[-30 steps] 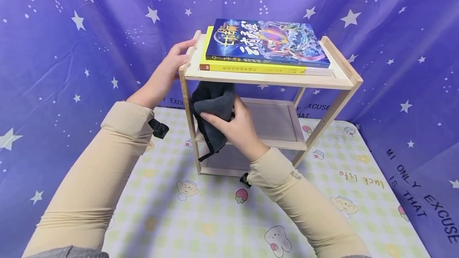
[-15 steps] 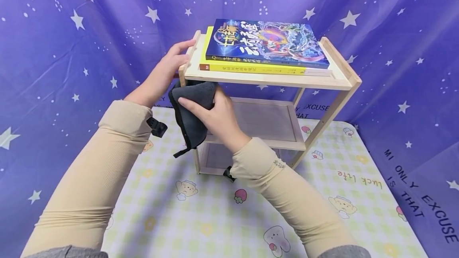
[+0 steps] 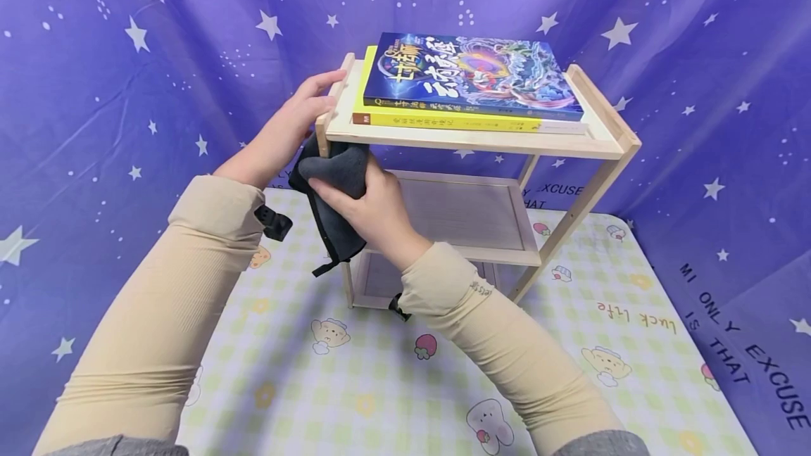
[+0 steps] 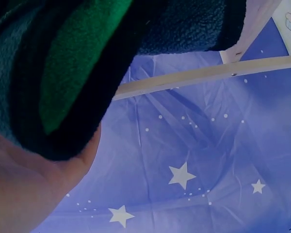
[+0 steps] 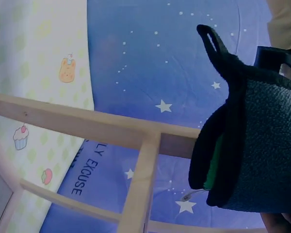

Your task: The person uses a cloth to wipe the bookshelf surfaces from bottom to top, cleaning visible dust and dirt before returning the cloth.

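Note:
My left hand (image 3: 281, 129) grips the left end of the top board of a small wooden shelf (image 3: 570, 192), fingers over its upper edge. My right hand (image 3: 383, 213) holds a folded dark grey cloth (image 3: 338, 220) against the shelf's front left post, just under the top board. Black trim and a hanging loop (image 5: 216, 46) show on the cloth in the right wrist view. A green inner side shows between its folds in the left wrist view, and the cloth hides part of the left hand there. The right hand's fingers are mostly hidden behind the cloth.
Two books lie stacked on the top board: a blue one (image 3: 472, 72) over a yellow one (image 3: 456, 121). A middle shelf board (image 3: 469, 213) and a lower one sit below. The table has a checked cover (image 3: 355, 378); a purple star-patterned curtain (image 3: 209, 41) surrounds it.
The right hand has moved left with the cloth, from under the top board to the front left post, and tucked it in closer. The left hand and books stay in place.

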Demonstrator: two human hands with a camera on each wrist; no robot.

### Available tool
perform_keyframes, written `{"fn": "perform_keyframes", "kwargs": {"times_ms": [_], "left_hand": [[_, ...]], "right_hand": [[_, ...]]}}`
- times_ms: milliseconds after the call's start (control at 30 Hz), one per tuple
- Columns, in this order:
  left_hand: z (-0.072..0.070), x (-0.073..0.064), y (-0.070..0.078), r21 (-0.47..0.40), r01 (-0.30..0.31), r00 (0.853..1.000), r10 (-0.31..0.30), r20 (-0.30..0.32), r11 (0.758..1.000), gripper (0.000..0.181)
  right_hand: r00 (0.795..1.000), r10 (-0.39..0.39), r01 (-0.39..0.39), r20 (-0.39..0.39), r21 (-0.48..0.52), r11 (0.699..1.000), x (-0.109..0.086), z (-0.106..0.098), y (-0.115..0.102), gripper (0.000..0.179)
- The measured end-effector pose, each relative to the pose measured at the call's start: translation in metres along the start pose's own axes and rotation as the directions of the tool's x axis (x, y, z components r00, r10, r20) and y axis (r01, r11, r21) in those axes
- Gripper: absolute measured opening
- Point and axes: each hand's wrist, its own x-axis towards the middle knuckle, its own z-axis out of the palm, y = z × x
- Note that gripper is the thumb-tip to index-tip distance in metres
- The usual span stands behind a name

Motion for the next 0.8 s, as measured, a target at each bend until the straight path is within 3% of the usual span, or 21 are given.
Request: {"fn": "perform_keyframes", "kwargs": {"times_ms": [300, 800], "left_hand": [[0.001, -0.001, 0.002, 0.016, 0.012, 1.000, -0.012, 0.004, 1.000, 0.061], [0.001, -0.001, 0.004, 0.060, 0.034, 0.999, -0.034, -0.003, 0.998, 0.063]], "right_hand": [[0.996, -0.087, 0.086, -0.012, -0.071, 0.994, -0.007, 0.007, 0.011, 0.046], [0.996, -0.059, 0.068, 0.067, -0.139, 0.988, -0.019, 0.016, 0.031, 0.048]]}}
